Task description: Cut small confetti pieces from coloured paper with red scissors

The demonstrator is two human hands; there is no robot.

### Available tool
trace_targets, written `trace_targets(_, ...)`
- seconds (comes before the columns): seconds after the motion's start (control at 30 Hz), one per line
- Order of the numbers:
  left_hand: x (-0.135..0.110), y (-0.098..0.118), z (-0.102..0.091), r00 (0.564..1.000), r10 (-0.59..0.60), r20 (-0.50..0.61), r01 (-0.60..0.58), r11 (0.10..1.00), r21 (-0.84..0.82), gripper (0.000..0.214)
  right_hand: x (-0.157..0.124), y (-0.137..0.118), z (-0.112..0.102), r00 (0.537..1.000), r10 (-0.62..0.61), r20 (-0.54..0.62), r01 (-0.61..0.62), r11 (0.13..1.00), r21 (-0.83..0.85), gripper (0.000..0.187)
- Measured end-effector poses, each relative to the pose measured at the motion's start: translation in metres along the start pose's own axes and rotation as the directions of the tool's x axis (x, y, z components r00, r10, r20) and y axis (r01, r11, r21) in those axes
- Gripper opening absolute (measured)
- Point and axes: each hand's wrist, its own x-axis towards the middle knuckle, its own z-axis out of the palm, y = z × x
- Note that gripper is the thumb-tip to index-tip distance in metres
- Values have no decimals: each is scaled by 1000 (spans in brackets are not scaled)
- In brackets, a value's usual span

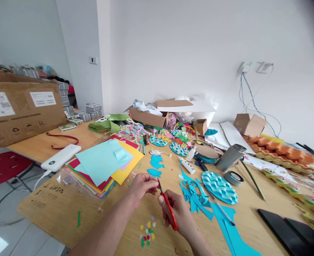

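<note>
My right hand (177, 209) is wrapped round a pair of red-handled scissors (170, 208), whose blades point up and to the left. The blade tips reach the fingers of my left hand (143, 186), which is closed in a pinch. Whatever those fingers hold is too small or hidden to make out. On the table below the hands lie small coloured paper dots (147, 233). Just beyond the left hand is a blue paper fish (154, 172), with more blue fish cutouts (157, 161) behind it. Blue paper scraps (195, 195) lie right of the scissors.
A stack of coloured paper (100, 160) and a white power bank (61, 156) are on the left. On the right stand a metal flask (230, 157), a tape roll (234, 177), a wavy blue oval (219, 187) and a black phone-like slab (277, 227). A glue bottle (188, 166) lies mid-table.
</note>
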Motion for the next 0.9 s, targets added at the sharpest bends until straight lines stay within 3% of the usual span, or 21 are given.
trace_targets(0.9, -1, 3, 1, 1000, -2, 0, 2, 1000, 3, 14, -3, -6, -1, 1000, 31, -4, -31, 999, -9, 39)
